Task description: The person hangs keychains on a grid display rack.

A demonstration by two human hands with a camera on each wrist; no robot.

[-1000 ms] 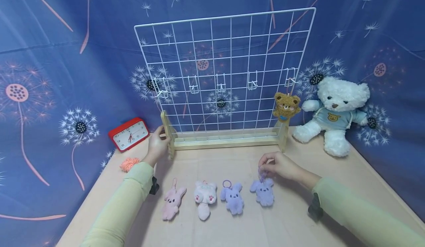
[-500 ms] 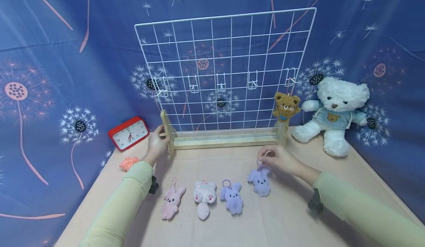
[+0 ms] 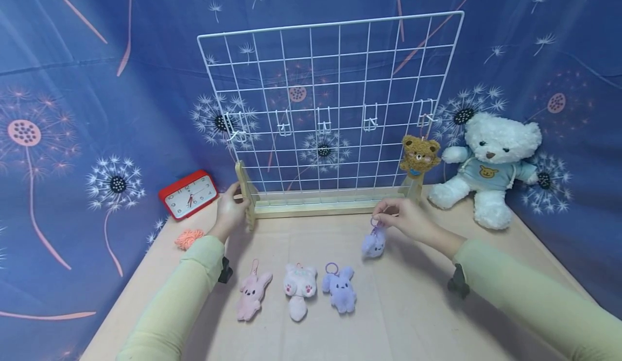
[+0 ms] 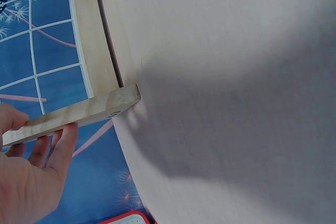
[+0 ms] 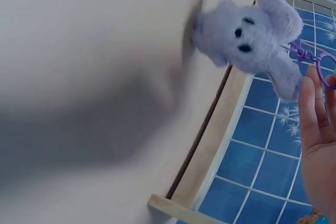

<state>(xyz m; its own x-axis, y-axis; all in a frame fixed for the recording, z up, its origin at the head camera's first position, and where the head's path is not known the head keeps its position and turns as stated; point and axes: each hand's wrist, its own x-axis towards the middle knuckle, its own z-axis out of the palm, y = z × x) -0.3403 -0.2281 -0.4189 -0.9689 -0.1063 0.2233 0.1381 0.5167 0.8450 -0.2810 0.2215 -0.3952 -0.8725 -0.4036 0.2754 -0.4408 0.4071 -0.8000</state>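
My right hand (image 3: 400, 218) pinches the purple ring of a lavender plush keychain (image 3: 373, 244), which dangles in front of the rack's right end. In the right wrist view the plush (image 5: 244, 32) shows its face and floppy ears, and the fingers hold its ring (image 5: 326, 70). With my left hand (image 3: 231, 208) I grip the wooden side foot (image 3: 245, 193) of the white wire grid rack (image 3: 335, 54); the left wrist view shows thumb and fingers on either side of that foot (image 4: 79, 116). On the table lie a pink plush (image 3: 253, 296), a white plush (image 3: 299, 291) and another lavender plush (image 3: 342, 291).
Several white hooks (image 3: 370, 118) hang across the grid. A brown bear keychain (image 3: 420, 156) hangs from the rightmost one. A white teddy bear (image 3: 491, 169) sits at right. At left stand a red alarm clock (image 3: 189, 195) and a bundle of orange yarn (image 3: 189, 239).
My right hand has lifted the lavender plush keychain off the table by its ring and carried it toward the rack, slightly leftward. The left hand keeps its hold on the rack foot.
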